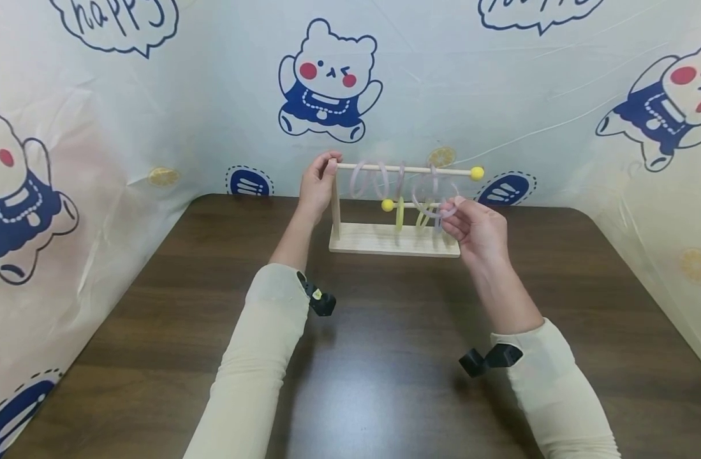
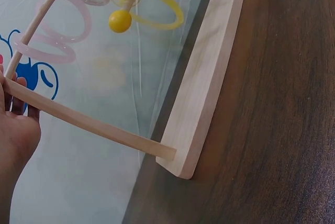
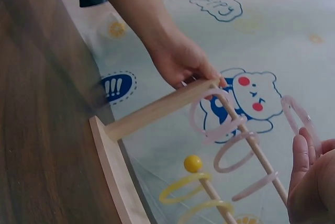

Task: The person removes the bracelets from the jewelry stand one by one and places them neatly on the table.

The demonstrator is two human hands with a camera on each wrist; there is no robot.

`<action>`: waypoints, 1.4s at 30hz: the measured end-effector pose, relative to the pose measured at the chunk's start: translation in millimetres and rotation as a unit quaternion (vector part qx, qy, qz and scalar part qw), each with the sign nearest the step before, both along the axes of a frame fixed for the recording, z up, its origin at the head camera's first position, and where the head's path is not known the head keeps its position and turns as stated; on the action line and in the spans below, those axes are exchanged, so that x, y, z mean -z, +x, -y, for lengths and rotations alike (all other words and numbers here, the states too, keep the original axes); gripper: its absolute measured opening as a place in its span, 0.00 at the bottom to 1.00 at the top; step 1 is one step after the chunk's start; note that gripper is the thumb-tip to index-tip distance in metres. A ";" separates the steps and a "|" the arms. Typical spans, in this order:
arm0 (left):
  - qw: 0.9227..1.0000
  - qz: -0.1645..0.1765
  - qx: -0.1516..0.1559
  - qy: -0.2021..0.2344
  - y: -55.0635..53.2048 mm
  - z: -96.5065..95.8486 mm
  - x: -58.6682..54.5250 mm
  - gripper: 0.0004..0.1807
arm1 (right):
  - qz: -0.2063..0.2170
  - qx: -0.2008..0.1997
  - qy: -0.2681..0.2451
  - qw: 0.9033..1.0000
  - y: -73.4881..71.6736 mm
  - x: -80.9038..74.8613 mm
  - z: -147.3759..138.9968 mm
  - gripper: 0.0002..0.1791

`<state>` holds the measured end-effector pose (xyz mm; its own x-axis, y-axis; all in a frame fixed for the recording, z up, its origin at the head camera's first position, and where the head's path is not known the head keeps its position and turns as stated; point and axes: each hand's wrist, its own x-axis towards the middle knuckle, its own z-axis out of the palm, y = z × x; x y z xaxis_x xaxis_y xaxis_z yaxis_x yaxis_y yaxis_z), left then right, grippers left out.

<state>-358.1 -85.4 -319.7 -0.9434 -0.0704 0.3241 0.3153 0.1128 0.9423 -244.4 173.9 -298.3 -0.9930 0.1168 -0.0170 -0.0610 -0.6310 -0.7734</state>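
A wooden rack (image 1: 384, 241) stands on the table, with a flat base, a left post and two rods. My left hand (image 1: 317, 188) grips the top of the left post (image 2: 94, 122), thumb and fingers about its end. Several pale pink and mauve rings (image 2: 65, 54) hang on the upper rod (image 3: 266, 164), which ends in a yellow ball (image 1: 477, 173). Yellow rings (image 2: 178, 12) hang on the lower rod, behind its own yellow ball (image 2: 120, 21). Near the upper rod's right part, my right hand (image 1: 478, 233) pinches a pale purple ring (image 3: 287, 111) by its edge.
The rack stands near the far edge of the dark wooden table (image 1: 384, 357). Behind it hangs a pale sheet (image 1: 224, 95) printed with bears. Each sleeve bears a black wrist camera, one on the left (image 1: 323, 303) and one on the right (image 1: 502, 355).
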 end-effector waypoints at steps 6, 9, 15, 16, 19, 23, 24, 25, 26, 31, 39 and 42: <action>1.000 0.002 0.004 -0.002 0.4 0.8 -0.8 0.18 | 0.003 -0.017 0.024 1.000 4.7 2.0 7.8 0.10; 1.000 0.005 0.006 0.002 0.6 0.6 -0.8 0.18 | 0.006 -0.029 0.030 0.999 6.5 3.8 11.2 0.09; 1.000 -0.001 0.006 0.004 0.6 0.0 -0.5 0.18 | 0.005 -0.048 0.033 0.998 11.4 6.4 18.6 0.11; 1.000 -0.002 0.006 0.004 0.5 0.1 -0.3 0.18 | 0.004 -0.051 0.034 0.998 12.4 6.7 20.2 0.12; 1.000 -0.003 0.005 0.004 0.7 0.0 -0.3 0.18 | 0.001 -0.059 0.041 0.997 15.7 7.9 24.7 0.14; 1.000 -0.005 0.004 0.003 1.4 -0.1 -0.6 0.17 | -0.003 -0.071 0.056 0.996 20.2 9.1 30.6 0.14; 1.000 -0.006 0.004 0.003 1.5 -0.1 -0.6 0.17 | -0.003 -0.075 0.059 0.995 21.5 9.4 31.9 0.14; 1.000 -0.006 0.004 0.004 1.7 -0.3 -0.7 0.18 | -0.004 -0.078 0.061 0.995 22.8 9.6 33.5 0.14; 1.000 -0.006 0.004 0.004 1.8 -0.3 -0.7 0.18 | -0.004 -0.081 0.066 0.995 24.1 9.8 35.2 0.15; 1.000 -0.007 0.005 0.008 2.2 -0.2 -0.7 0.18 | -0.006 -0.097 0.080 0.992 30.1 10.5 43.3 0.16; 1.000 -0.010 0.005 0.014 0.9 -0.2 -0.5 0.18 | -0.001 -0.102 0.113 0.988 28.4 20.4 56.1 0.15; 1.000 -0.011 0.006 0.016 0.6 -0.4 -0.1 0.17 | 0.007 -0.107 0.117 0.987 26.2 26.3 59.5 0.15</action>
